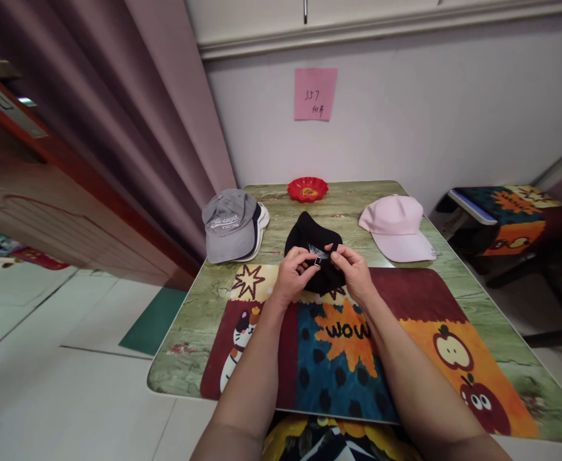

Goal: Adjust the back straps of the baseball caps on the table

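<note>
A black cap (pixel 312 229) lies at the middle of the table, partly over the top edge of the patterned mat, its back strap toward me. My left hand (pixel 294 274) pinches the strap by its small metal buckle (pixel 318 261). On the other side, my right hand (pixel 350 269) is closed on the strap's loose end between thumb and forefinger. Part of the cap is hidden behind my fingers. To the left sits a stack of caps with a grey cap (pixel 231 224) on top and white brims below it. A pink cap (pixel 396 225) rests at the right.
A red scalloped dish (pixel 308 189) stands at the back of the wood-patterned table (pixel 184 342). The colourful mat (pixel 338 384) covers the front. A pink note (pixel 315 95) is on the wall. Right of the table is a stool (pixel 516 208); a curtain (pixel 165 96) hangs left.
</note>
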Motion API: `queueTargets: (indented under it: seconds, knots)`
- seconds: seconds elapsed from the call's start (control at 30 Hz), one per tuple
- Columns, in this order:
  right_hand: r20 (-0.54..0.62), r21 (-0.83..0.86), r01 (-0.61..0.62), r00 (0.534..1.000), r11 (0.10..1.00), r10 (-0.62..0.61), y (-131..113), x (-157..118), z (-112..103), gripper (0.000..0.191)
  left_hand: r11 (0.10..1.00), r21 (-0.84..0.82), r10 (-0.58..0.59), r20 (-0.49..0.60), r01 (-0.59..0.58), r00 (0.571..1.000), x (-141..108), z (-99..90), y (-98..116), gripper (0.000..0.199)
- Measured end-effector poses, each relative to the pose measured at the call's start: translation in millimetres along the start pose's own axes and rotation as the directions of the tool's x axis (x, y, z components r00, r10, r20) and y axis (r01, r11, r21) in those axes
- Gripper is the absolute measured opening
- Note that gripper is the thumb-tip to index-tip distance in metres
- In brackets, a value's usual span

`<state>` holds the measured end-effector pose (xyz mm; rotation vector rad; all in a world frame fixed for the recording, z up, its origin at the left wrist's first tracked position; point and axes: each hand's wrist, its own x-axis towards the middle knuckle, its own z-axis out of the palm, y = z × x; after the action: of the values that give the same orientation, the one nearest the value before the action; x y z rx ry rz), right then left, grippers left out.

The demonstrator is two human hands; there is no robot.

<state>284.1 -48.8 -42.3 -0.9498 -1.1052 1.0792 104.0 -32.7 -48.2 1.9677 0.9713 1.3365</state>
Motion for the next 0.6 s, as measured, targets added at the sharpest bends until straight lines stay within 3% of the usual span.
queueTargets:
  seconds: [0.2, 0.4, 0.6]
  knots:
    - [0.031, 0.234, -0.099, 0.995, 0.967, 0.094, -11, 0, 2, 0.036, 0.993, -0.090, -0.085, -0.080, 0.078, 0.993, -2, 5.9, 3, 0.016]
    - [0.094, 0.196, -0.134, 0.989, 0.971, 0.118, -16, -1, 2, 0.040, 0.953, -0.195, -0.240, -0.019, 0.232, 0.971, -3, 11.1, 6, 0.020]
    - [0.063, 0.127, -0.161, 0.986, 0.979, 0.154, -6, 0, 2, 0.043, 0.917, -0.309, -0.252, 0.049, 0.254, 0.967, -1, 8.6, 3, 0.026]
